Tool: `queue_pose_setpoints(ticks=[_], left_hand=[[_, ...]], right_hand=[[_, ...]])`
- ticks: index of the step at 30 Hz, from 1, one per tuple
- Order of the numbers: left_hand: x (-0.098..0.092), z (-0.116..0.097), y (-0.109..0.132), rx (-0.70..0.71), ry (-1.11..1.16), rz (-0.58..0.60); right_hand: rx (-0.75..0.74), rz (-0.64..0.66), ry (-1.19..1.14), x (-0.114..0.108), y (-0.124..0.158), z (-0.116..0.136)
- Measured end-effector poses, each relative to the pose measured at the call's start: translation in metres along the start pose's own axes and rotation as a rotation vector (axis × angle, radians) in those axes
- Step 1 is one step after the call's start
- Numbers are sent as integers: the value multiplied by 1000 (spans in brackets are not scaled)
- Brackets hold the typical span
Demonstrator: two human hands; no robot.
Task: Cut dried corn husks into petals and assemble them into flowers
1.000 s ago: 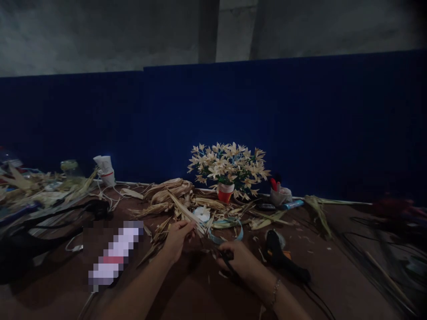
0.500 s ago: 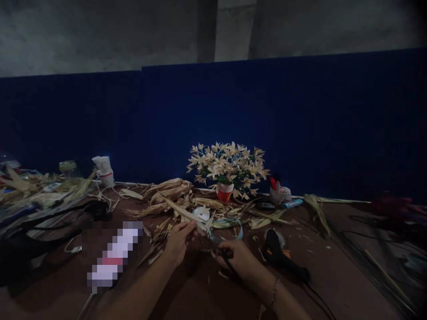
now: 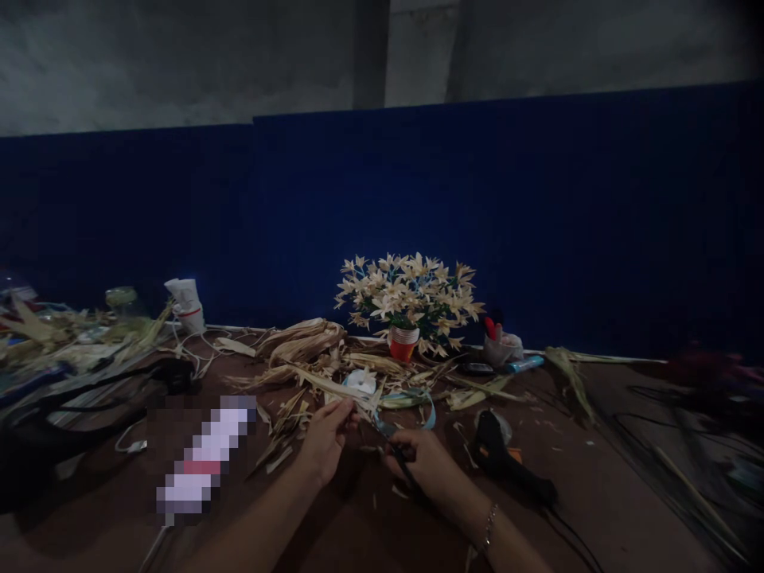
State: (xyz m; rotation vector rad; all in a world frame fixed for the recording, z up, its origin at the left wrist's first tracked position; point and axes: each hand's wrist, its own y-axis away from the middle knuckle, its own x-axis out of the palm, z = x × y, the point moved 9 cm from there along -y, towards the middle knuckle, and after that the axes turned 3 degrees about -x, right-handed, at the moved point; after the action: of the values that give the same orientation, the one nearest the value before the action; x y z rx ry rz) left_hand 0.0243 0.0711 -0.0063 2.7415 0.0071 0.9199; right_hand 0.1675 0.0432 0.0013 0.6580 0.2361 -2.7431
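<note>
My left hand [image 3: 328,436] pinches a pale strip of dried corn husk [image 3: 319,382] between thumb and fingers, the strip slanting up and to the left. Close by on the right, my right hand [image 3: 421,458] is closed around dark-handled scissors [image 3: 382,434], their tip pointing up-left toward the fingers of the left hand. Dim light hides whether the blades touch the husk. Just beyond the hands lie a white roll of tape [image 3: 361,382] and a light blue ribbon [image 3: 411,398]. Small pale scraps lie under and around both hands.
Behind stands a red paper cup [image 3: 404,344] of husk flowers [image 3: 411,294], beside husk bundles [image 3: 304,342]. A black glue gun [image 3: 507,461] with its cord lies right. A blurred-out white object [image 3: 206,461] is at left, near a black strap [image 3: 119,390]. A blue partition [image 3: 418,191] closes the back.
My left hand has shifted slightly to the right and turned a little, and the husk strip lies flatter. The right hand stays nearly in place.
</note>
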Motion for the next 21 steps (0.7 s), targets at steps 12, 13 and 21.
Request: queue_pose_setpoints(ticks=[12, 13, 21], left_hand=[[1, 6, 1, -50, 137, -25], [1, 6, 1, -53, 143, -25], [-6, -7, -1, 40, -33, -65]], right_hand=[[50, -15, -34, 4, 3, 9], [58, -19, -34, 4, 2, 8], [169, 76, -137, 11, 6, -7]])
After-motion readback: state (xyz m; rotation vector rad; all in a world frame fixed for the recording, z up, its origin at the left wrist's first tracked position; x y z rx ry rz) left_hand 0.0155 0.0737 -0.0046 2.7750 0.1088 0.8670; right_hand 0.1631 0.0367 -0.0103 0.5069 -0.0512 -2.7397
